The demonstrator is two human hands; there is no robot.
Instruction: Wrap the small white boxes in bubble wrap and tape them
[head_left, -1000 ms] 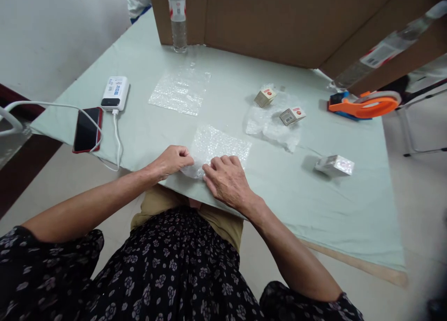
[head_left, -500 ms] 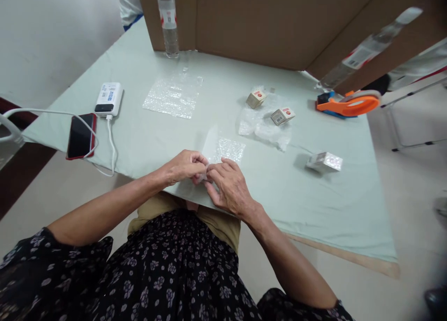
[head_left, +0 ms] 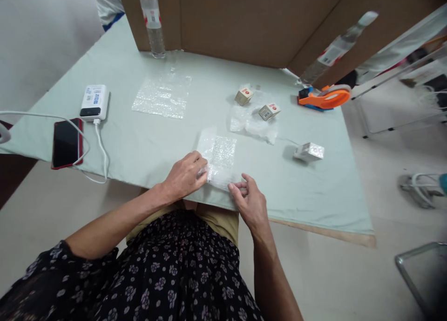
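Resting curled over the left side of the bubble wrap (head_left: 224,154), there's the left hand (head_left: 186,175); can't tell if it pinches! The wrap lies near the front edge of the table (head_left: 310,200), surely light, floppy, slippery, best held by corners; clear, glinting, part-folded. Right hand (head_left: 252,201): fingers parted, thumb at the near right corner.

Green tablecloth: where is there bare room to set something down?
Bare cloth lies between the white cable and left hand, and between the right hand and the silvery box. Crowded: around the bubble wrap at both hands, and where two small boxes and crumpled wrap cluster.
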